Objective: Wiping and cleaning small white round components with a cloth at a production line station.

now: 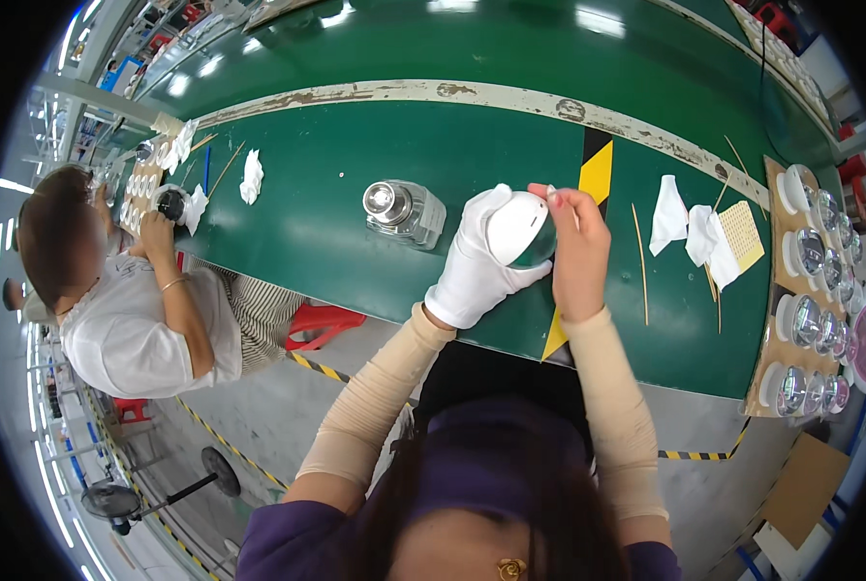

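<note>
My left hand (475,259), in a white glove, grips a round white lamp-like part with a shiny reflective face (518,230) above the green bench (336,208). My bare right hand (578,242) is at the part's right rim, pinching a small white thing, perhaps a swab or scrap of cloth, against it. A clear glass dispenser bottle with a metal top (402,210) stands on the bench just left of my hands.
White wiping cloths (690,232), thin wooden sticks (639,261) and a yellow pad (743,232) lie to the right. A cardboard tray (777,300) holds several reflector parts. A seated co-worker (133,300) handles a similar part at the left. A yellow-black strip (593,179) crosses the bench.
</note>
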`<action>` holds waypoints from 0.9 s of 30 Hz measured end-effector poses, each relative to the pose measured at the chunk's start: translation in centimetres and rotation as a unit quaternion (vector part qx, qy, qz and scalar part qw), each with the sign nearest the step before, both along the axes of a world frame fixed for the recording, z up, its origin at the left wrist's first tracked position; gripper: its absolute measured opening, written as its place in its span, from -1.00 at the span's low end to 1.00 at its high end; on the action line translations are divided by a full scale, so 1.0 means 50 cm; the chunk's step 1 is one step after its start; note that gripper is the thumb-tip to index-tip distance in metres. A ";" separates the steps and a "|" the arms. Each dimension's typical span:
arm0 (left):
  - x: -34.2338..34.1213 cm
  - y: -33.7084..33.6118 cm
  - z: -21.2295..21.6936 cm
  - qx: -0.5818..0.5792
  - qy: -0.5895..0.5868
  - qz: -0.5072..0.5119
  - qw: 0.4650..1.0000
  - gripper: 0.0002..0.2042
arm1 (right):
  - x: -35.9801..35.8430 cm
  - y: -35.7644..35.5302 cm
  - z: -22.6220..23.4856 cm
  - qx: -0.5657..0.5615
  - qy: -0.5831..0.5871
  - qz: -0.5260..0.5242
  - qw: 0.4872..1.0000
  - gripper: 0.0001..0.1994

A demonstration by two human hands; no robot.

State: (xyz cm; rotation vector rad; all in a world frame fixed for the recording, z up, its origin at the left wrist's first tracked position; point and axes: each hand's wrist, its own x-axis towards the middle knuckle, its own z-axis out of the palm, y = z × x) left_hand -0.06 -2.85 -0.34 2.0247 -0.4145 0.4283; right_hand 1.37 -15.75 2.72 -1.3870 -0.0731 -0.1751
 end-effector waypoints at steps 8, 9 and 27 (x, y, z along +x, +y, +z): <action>-0.057 0.006 0.026 0.022 0.065 0.024 0.997 0.00 | 0.010 -0.110 0.017 -0.223 0.142 0.018 0.964 -0.79; -0.074 0.000 0.026 0.004 0.079 0.039 0.996 0.03 | 0.001 -0.120 0.012 -0.142 0.127 -0.016 0.982 -0.79; -0.092 -0.002 0.065 0.031 0.117 0.081 0.989 0.18 | -0.035 -0.131 -0.008 -0.038 0.114 -0.025 0.992 -0.78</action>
